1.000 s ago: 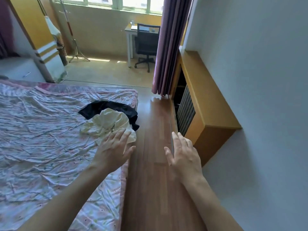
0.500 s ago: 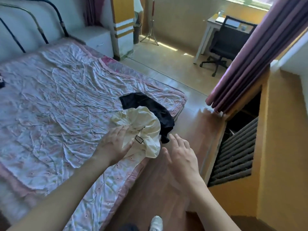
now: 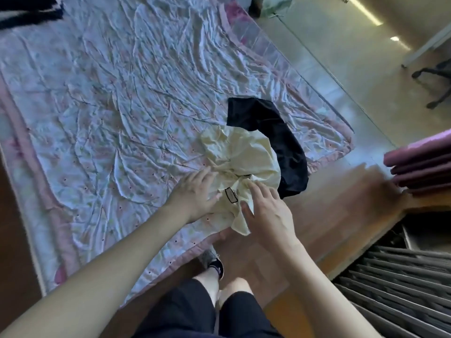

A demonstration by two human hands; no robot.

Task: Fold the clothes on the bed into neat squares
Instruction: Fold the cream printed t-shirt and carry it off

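The cream shirt lies bunched near the corner of the bed, on top of a black one. The left hand and right hand rest on it, fingers spread flat. Its hanging corner could slide to the floor if pulled

Soft daylight from my upper right; bright streaks glare on the floor. Edges bend and smear, slightly blurred.
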